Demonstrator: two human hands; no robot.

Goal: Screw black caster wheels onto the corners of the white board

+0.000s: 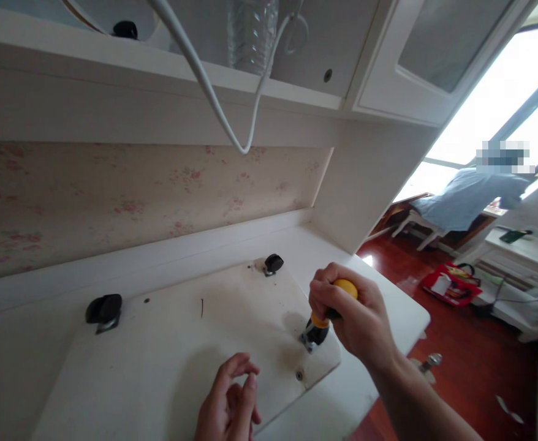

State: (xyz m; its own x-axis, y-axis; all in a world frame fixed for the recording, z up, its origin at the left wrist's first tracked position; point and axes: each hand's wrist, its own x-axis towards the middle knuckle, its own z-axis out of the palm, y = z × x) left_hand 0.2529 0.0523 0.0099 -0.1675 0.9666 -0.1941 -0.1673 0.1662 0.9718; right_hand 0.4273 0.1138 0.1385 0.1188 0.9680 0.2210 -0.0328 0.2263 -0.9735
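Observation:
My right hand (354, 312) is wrapped round a screwdriver (346, 288) with a yellow and black handle. The tool points down at the metal plate of a black caster (317, 334) near the right corner of a white board (168, 349). Two more black casters, one at the back (274, 263) and one at the left (104, 311), are fixed to the board. Low in the middle, my left hand (232, 401) hovers over or rests on the board with fingers curled; whether it holds something small is hidden.
The board lies on a white desktop (388, 294) below a shelf (159, 73). A white cable (204, 82) hangs from above. On the right, a person in light blue (457, 196) leans by the window; a red bag (453, 285) lies on the floor.

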